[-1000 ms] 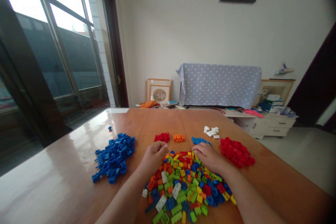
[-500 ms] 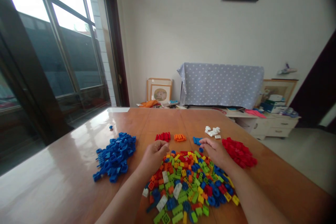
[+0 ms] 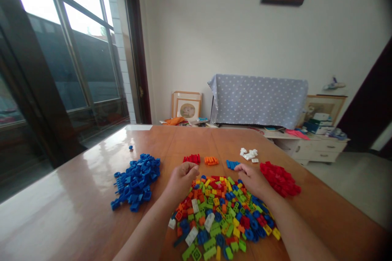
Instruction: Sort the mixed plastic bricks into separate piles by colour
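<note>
A large pile of mixed building bricks (image 3: 219,216) in green, yellow, orange, red, blue and white lies in front of me. Over its far left edge is my left hand (image 3: 183,176), its fingers curled together; whatever they may hold is hidden. Over the far right edge my right hand (image 3: 251,177) is closed in a pinch, its contents hidden too. Just beyond those right fingertips sits a small group of blue bricks (image 3: 232,164). Red bricks (image 3: 191,158) stand in a row behind my left hand, with orange bricks (image 3: 211,161) beside them.
A heap of blue bricks (image 3: 134,183) lies on the left, with a single blue piece (image 3: 130,147) beyond it. Red bricks (image 3: 280,179) are heaped on the right, near some white bricks (image 3: 249,154). All rest on a glossy wooden table (image 3: 76,195).
The small round blue piece by my right fingertips no longer shows. My right hand has shifted slightly, and the view has moved a little. My left hand stays curled in about the same place.
</note>
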Demonstrator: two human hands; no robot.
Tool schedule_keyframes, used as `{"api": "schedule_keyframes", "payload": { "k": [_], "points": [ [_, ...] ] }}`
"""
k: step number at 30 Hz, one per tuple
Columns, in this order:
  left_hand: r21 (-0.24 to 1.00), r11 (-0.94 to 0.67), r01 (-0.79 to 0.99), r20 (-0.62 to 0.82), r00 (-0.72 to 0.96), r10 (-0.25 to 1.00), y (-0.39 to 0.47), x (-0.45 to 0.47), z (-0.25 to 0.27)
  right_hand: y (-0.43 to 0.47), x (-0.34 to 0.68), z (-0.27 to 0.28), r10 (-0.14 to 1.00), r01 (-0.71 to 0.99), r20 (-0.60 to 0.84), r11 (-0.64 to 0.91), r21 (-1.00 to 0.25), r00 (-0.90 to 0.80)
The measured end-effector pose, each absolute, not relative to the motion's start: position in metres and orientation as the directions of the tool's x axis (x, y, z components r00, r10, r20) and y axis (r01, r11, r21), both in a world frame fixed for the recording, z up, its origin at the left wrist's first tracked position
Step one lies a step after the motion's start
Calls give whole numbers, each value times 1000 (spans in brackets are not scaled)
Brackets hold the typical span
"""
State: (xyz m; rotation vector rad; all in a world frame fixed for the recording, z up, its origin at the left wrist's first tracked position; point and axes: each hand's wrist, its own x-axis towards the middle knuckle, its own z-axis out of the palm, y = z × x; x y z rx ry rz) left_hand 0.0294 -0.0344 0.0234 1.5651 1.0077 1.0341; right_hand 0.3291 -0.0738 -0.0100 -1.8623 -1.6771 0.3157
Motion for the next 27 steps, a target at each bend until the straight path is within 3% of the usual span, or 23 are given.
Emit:
{"api": "schedule_keyframes", "payload": {
  "k": [4,7,13,19,27],
  "points": [
    [972,-198,130,153,291,944,-36,30,25,-75,322,-7,954,913,296,84,-400,42],
    [968,-210,140,161,295,942,-38,30,26,-77,315,-6,963,953,268,108,-284,-30],
    [956,-239,171,180,299,937,-39,32,25,-78,310,-9,975,969,223,62,-237,-8],
    [942,-274,192,205,317,926,-39,32,22,-78,314,-7,971,961,237,76,-267,-11],
    [962,-246,121,181,397,900,-46,38,20,-85,290,4,946,837,324,190,-513,-16]
  ]
}}
